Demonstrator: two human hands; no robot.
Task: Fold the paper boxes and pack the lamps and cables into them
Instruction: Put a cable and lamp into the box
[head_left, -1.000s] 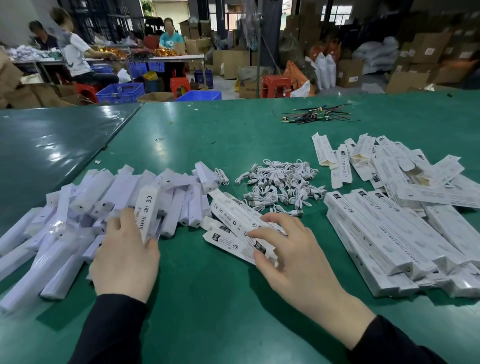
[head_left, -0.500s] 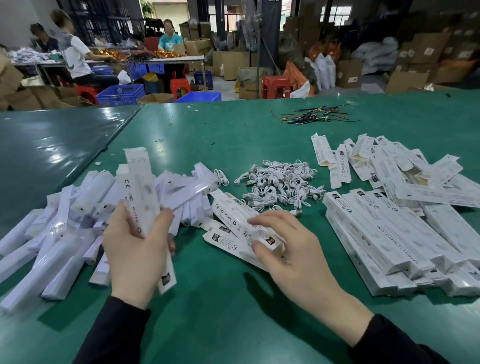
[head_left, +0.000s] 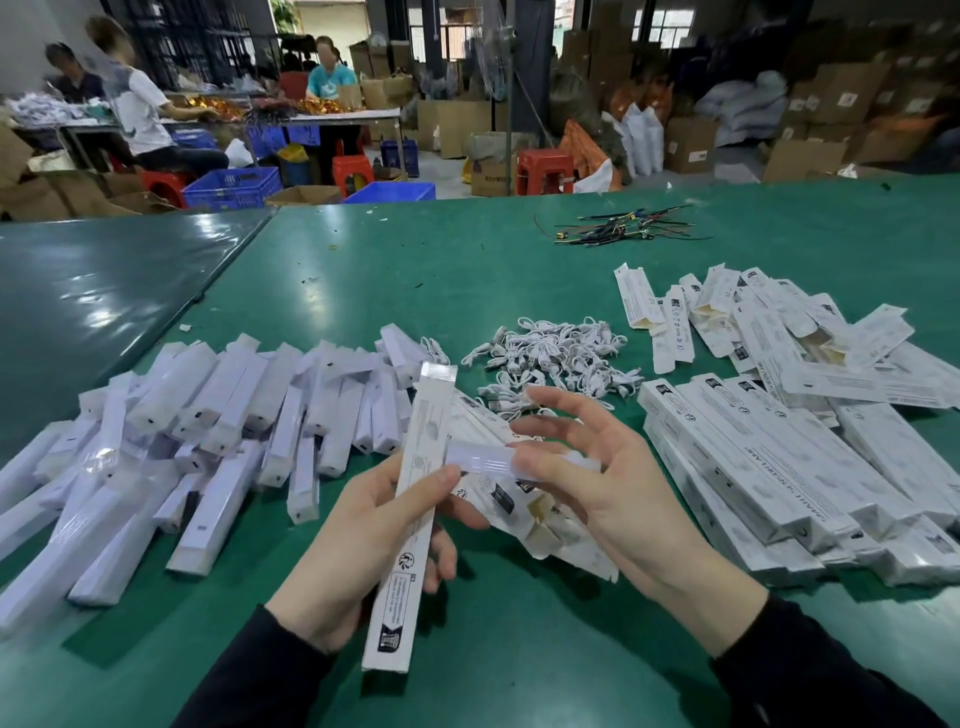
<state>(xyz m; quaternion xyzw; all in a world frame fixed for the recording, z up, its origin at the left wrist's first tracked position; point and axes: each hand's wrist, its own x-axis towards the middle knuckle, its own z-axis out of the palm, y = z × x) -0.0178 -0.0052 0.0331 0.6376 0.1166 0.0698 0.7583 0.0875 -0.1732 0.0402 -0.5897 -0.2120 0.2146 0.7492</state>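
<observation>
Fingers of your left hand curl round one long flat paper box, held tilted above the table, while your right hand, fingers loosely spread, pinches one short white piece against that box; what the piece is, you cannot tell. Left of the held box lies one heap of wrapped lamps, beyond it one pile of coiled white cables, right of it one stack of boxes, too many in each to count. Three people sit well beyond the table.
</observation>
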